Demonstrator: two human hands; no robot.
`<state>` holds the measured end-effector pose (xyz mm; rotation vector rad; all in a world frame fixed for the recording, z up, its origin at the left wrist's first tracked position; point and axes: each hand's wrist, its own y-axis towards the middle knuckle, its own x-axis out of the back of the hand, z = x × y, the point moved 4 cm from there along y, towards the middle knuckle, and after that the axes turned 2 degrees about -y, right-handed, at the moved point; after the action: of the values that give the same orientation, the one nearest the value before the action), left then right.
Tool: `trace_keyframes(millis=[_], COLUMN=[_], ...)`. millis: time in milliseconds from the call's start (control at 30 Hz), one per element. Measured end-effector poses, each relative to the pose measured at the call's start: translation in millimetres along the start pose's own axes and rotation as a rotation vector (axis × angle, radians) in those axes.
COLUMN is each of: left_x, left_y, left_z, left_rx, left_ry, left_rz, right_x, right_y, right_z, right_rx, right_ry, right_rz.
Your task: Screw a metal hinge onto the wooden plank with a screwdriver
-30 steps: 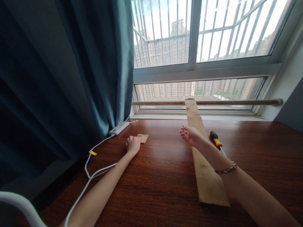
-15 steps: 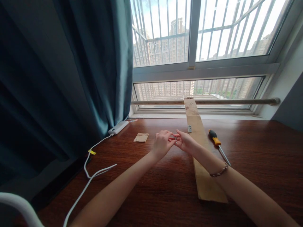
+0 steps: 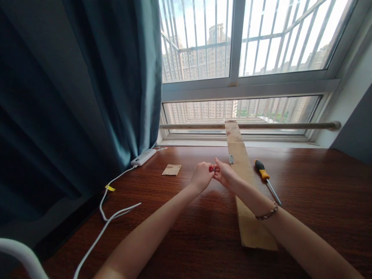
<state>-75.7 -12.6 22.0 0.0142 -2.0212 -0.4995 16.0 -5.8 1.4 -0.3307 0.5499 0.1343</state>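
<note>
My left hand (image 3: 201, 176) is closed, its fingers curled round a small red thing (image 3: 210, 169) that shows only in part. Against it, my right hand (image 3: 226, 173) pinches a small shiny metal piece (image 3: 214, 169) between thumb and fingers. The two hands meet above the table, and the exact kind of these little parts is too small to make out. Just beyond the right hand, a small metal hinge (image 3: 231, 159) lies at the left edge of a long wooden board (image 3: 252, 228). The right forearm crosses over this board.
A screwdriver (image 3: 262, 170) with a black and yellow handle lies right of the board. Left of my hands is a small flat tan square (image 3: 171, 170). A white power strip (image 3: 143, 157) with a white cable (image 3: 101, 207) sits by the curtain (image 3: 128, 77). A rail (image 3: 276, 125) runs before the window.
My left hand has turned and its fingers have curled in more. The red thing now shows between the hands. The view has shifted slightly.
</note>
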Motion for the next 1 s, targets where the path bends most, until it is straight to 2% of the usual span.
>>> trace_keyframes(millis=[233, 400, 533, 767, 1000], left_x=[1.9, 3.0, 4.9, 8.0, 5.3], left_y=[-4.0, -6.3, -4.9, -6.9, -4.1], left_z=[3.8, 5.5, 9.9, 9.7, 14.7], left_rx=[-0.025, -0.006, 0.0, 0.023, 0.087], left_ry=[0.013, 0.066, 0.02, -0.083, -0.153], left_rz=[-0.045, -0.064, -0.083, -0.067, -0.052], right_x=[5.0, 1.0, -2.0, 7.6, 5.6], right_y=[7.8, 5.6, 2.6, 7.9, 5.8], right_z=[-3.9, -8.3, -8.4, -4.7, -4.4], right_rx=[0.03, 0.054, 0.092, 0.173, 0.177], right_ry=[-0.03, -0.053, -0.095, -0.152, -0.207], right_rz=[0.034, 0.072, 0.115, 0.069, 0.033])
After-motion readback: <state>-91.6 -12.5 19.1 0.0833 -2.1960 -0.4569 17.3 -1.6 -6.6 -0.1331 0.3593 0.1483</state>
